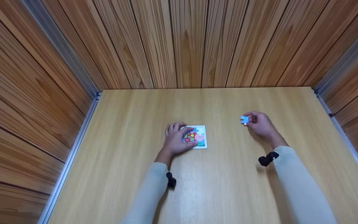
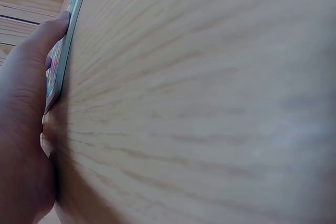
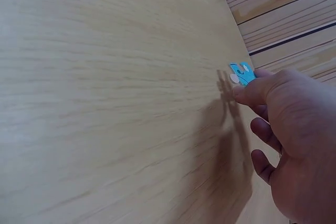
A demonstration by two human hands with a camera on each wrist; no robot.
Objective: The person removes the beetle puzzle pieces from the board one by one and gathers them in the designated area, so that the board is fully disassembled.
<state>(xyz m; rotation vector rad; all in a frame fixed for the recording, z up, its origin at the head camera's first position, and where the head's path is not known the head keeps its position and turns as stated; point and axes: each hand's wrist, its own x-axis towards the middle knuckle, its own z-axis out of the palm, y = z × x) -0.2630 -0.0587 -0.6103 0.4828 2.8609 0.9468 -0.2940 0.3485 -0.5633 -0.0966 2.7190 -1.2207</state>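
A small square jigsaw puzzle (image 1: 205, 137) with a white border lies on the table, its picture showing a pink pig's head and a red shape with coloured dots. My left hand (image 1: 176, 139) rests over its left part, thumb and index finger reaching across the face and covering some of it. In the left wrist view, the thumb (image 2: 55, 27) touches the puzzle's edge (image 2: 65, 59). To the right, my right hand (image 1: 261, 124) pinches a light-blue puzzle piece (image 1: 244, 120) between thumb and fingertips. The right wrist view shows this piece (image 3: 244, 73) over the table, its shadow below.
The wooden table (image 1: 129, 124) has plank walls behind it and on both sides. Metal rails (image 1: 70, 161) run along its left and right edges. A black wrist device (image 1: 171, 180) sits on the left sleeve, and another black device (image 1: 268, 159) on the right.
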